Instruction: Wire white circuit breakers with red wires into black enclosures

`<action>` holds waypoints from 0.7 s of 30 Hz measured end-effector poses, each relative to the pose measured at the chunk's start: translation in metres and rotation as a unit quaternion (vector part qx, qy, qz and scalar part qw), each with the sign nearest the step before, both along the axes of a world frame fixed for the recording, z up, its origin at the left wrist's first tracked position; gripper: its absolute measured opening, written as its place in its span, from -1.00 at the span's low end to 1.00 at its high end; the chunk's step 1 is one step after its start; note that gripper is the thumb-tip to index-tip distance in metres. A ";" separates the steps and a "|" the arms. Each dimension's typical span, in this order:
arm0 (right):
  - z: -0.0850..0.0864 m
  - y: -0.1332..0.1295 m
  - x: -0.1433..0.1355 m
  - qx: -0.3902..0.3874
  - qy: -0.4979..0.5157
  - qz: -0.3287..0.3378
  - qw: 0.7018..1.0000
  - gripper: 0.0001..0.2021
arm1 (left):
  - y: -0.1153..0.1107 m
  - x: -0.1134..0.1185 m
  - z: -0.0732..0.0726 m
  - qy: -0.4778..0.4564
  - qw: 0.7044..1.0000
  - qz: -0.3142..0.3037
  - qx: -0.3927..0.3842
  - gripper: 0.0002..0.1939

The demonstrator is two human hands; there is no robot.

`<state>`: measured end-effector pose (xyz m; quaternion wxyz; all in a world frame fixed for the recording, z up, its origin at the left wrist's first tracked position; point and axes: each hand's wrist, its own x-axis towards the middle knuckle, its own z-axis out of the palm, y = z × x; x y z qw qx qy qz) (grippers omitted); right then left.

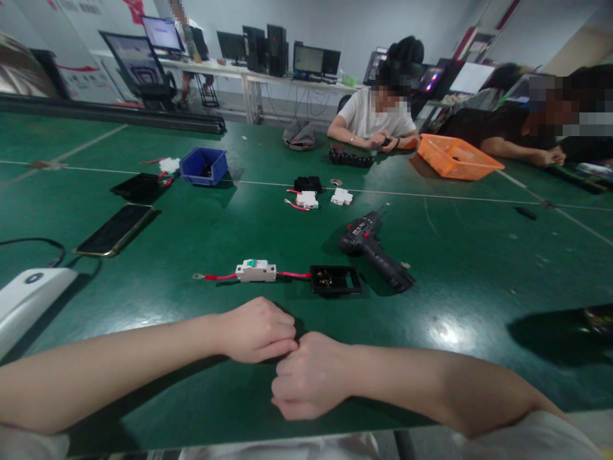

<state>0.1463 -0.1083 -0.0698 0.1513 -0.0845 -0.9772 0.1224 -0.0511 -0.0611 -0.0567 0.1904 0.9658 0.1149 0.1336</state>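
My left hand [261, 330] rests on the green table, its fingers curled into a loose fist. Against it lies my right hand [311, 375], also closed, nearer the table's front edge. Nothing shows in either hand. Just beyond them sits a white circuit breaker [256, 271] with a green toggle and a red wire at each end. Its left wire ends in a ring terminal [198, 276]; the right one runs to a small black plastic box [335, 280] with brass-coloured parts inside. To the right lies a black electric screwdriver [376, 249] with a pistol grip.
Farther back are two more white breakers [306, 200] [341, 197], a blue bin [204, 166] and an orange basket [457, 156]. On the left lie a phone [116, 230] and a white device [36, 300]. Across the table sits a person in white [371, 118]; another sits at right.
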 end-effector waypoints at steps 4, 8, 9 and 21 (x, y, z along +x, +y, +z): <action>-0.001 -0.001 0.000 -0.003 -0.004 0.000 1.000 -0.69 | 0.000 0.000 0.000 -0.001 1.000 0.007 0.003 -0.65; -0.002 -0.001 0.000 -0.001 0.014 -0.003 1.000 -0.69 | 0.000 0.000 0.000 0.005 1.000 0.007 0.003 -0.66; -0.002 0.000 0.000 -0.001 0.015 -0.002 1.000 -0.69 | -0.001 0.000 0.000 0.008 1.000 0.007 0.003 -0.66; 0.004 0.001 -0.001 0.002 -0.016 0.001 1.000 -0.68 | 0.000 0.001 -0.001 0.006 1.000 0.006 0.000 -0.66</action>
